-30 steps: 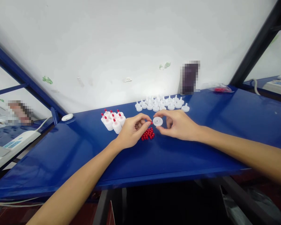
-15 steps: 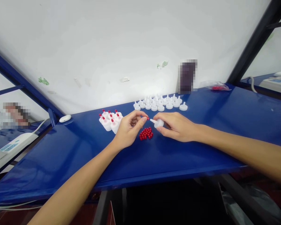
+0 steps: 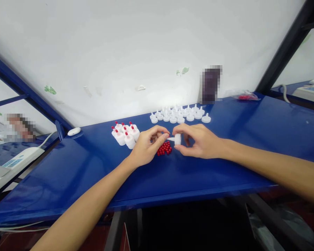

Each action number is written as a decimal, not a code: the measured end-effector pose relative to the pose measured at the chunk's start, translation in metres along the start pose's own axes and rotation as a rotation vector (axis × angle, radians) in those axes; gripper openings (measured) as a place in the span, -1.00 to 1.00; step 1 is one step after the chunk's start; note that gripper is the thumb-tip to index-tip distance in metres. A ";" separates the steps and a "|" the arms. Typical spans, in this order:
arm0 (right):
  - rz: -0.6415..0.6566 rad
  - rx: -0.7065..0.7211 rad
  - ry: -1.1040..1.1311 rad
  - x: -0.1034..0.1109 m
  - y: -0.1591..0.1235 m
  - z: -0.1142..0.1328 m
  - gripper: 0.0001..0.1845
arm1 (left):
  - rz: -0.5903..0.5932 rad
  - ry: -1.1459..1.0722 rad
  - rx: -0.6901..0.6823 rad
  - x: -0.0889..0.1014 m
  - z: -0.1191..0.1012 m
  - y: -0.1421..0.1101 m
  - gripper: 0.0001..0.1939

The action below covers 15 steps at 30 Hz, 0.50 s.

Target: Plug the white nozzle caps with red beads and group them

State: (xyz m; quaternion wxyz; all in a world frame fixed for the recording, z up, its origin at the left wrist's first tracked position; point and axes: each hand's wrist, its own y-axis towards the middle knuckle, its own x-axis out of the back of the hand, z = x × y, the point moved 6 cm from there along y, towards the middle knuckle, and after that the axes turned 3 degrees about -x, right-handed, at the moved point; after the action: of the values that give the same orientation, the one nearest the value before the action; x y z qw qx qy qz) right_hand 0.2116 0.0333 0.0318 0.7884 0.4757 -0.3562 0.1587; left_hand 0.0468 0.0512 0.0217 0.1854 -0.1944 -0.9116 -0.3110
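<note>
Between thumb and fingers, my left hand (image 3: 149, 143) pinches a small red tip cap, mostly hidden by the fingertips. My right hand (image 3: 196, 141) grips a white nozzle cap (image 3: 177, 139) by its round base. Its thin spout points left and meets my left fingertips, at the red cap. Just below the hands lies a cluster of loose red tip caps (image 3: 164, 149). Left of my left hand stand several white nozzle caps with red tips (image 3: 129, 140). Behind my hands, several bare white nozzle caps (image 3: 173, 119) sit in rows with spouts up.
The blue table (image 3: 94, 174) runs along a white wall. A white oval case (image 3: 74, 131) lies at the left. A plastic bag with red pieces (image 3: 244, 96) is at the back right, and a blurred dark object (image 3: 210, 85) leans on the wall.
The nozzle cap in my right hand has turned level, and its spout has come up against the red tip cap in my left fingers. Earlier there was a small gap between them.
</note>
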 end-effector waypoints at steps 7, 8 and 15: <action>-0.037 -0.013 0.015 0.003 0.001 0.000 -0.78 | -0.065 -0.078 0.015 0.004 -0.001 0.002 -0.76; -0.035 -0.020 0.017 0.003 0.001 0.000 -0.77 | -0.066 -0.086 0.018 0.004 -0.001 0.002 -0.75; 0.003 -0.104 0.088 0.002 0.001 -0.005 -0.74 | -0.021 -0.111 0.035 0.002 -0.004 0.002 -0.72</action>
State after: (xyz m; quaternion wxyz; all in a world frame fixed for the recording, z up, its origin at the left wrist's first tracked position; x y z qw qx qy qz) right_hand 0.2142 0.0376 0.0319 0.8269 0.4260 -0.3295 0.1618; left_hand 0.0465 0.0506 0.0266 0.1344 -0.1984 -0.9279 -0.2857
